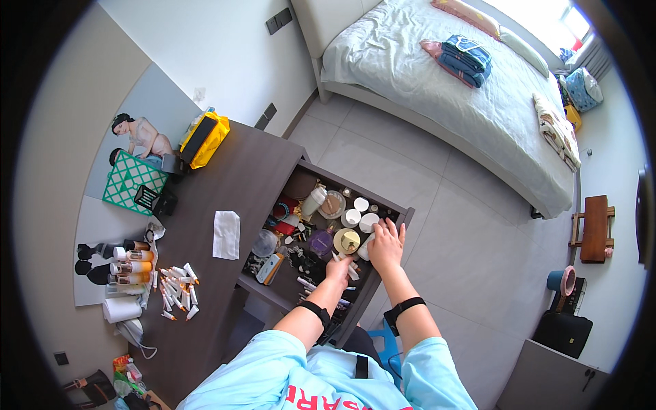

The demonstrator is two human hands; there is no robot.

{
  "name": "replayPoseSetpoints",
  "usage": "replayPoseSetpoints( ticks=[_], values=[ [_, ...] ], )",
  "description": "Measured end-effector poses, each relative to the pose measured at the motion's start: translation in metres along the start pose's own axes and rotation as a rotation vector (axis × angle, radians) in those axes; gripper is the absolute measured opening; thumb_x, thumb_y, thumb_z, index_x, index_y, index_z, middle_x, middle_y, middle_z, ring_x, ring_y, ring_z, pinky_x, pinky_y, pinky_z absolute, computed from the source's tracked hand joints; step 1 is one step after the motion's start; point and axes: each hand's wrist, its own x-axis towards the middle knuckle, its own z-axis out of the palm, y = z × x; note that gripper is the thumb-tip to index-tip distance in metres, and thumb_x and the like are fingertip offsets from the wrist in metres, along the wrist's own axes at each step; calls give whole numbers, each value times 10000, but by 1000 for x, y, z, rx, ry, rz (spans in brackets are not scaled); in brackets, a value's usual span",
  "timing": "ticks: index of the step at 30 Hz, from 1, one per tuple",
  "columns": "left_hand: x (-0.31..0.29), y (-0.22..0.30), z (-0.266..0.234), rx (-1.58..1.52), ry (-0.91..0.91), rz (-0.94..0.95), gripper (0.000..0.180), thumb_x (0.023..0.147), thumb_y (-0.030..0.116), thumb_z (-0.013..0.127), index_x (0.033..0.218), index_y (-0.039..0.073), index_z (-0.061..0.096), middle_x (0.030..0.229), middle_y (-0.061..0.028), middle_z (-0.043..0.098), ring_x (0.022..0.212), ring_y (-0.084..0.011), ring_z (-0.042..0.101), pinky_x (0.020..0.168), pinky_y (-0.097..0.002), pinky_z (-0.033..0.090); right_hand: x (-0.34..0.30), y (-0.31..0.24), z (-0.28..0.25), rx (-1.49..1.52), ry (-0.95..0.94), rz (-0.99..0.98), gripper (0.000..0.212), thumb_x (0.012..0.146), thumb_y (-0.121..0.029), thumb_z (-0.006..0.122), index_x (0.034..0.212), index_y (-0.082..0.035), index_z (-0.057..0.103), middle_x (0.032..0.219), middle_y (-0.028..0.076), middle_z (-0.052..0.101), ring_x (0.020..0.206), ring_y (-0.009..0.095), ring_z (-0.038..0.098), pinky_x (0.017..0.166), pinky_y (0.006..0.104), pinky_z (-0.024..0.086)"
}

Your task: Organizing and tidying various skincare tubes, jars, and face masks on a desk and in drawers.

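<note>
Pale-blue shirt (273,365), left hand (337,270) holding white tube (353,272), right hand (387,246) apart, grip unclear, white jars (351,218) crowding drawer (365,298)

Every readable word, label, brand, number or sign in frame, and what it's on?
Light-blue shirt: large pink letters, partly cut off; wording not copied.
Purple round lid: pale print, too small to read.
Cream round lid: central mark, too small to read.
White-and-orange bottles: no label legible.
</note>
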Motion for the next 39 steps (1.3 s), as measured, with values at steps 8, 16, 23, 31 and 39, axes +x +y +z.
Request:
replayPoseSetpoints(
  ticks=[8, 16, 23, 31, 39],
  values=[
    [-1, 0, -7, -172, -136, 0, 164, 802, -6, 542, 963, 24, 551, 845, -72, 577, 749, -212, 578, 688, -349, 487, -25, -21, -27, 11, -205, -39, 441, 636, -316, 646, 1045, -156, 604, 1229, 71, 463, 1199, 234, 372, 1081, 491, 100],
    [5, -9, -6, -182, -343, 12, 145, 804, 12, 541, 943, 51, 534, 884, -44, 559, 841, -179, 549, 771, -311, 447, -31, -22, -24, -25, -195, -33, 313, 654, -199, 631, 963, -154, 619, 1112, 43, 518, 1112, 208, 441, 1075, 484, 123],
    [17, -18, -7, -191, -415, 0, 110, 808, 26, 544, 913, 59, 548, 858, -53, 563, 829, -188, 550, 758, -329, 446, -39, -19, -20, 7, -137, -77, 132, 688, -150, 606, 818, -173, 614, 883, 6, 540, 989, 195, 494, 1049, 474, 184],
    [6, -28, -7, 79, -155, 1, 163, 804, -8, 535, 964, 20, 532, 844, -74, 571, 760, -214, 571, 662, -351, 466, -43, -19, -21, 52, -88, -41, 106, 690, -141, 592, 786, -179, 616, 878, 6, 539, 984, 195, 494, 1046, 461, 201],
    [12, -28, -3, -137, -309, 29, 137, 796, 3, 542, 928, 35, 556, 887, -69, 597, 827, -194, 585, 740, -308, 457, -44, -18, -17, 66, -62, -54, 82, 702, -156, 600, 781, -167, 621, 875, 9, 545, 978, 204, 496, 1042, 464, 216]
  ],
)
